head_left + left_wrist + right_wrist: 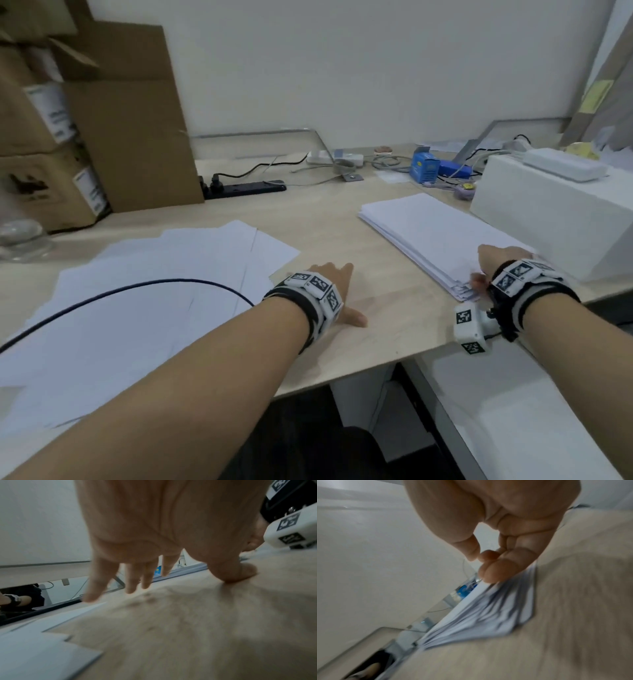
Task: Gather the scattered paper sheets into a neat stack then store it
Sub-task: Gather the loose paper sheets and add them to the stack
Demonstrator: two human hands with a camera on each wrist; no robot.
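Several white paper sheets (154,291) lie scattered and overlapping on the left of the wooden table (376,308); their corners show in the left wrist view (42,655). A paper stack (431,229) lies at the right, its near corner fanned out (488,612). My left hand (334,291) lies flat on bare wood just right of the scattered sheets, fingers straight, thumb pressing the table (145,534). My right hand (496,263) sits on the stack's near corner, its curled fingers (496,563) gripping the top edge.
Cardboard boxes (120,137) stand at the back left beside a black power strip (246,188). A large white box (548,212) sits right of the stack. A blue carton (424,168) and cables lie at the back. A dark cable (137,286) crosses the scattered sheets.
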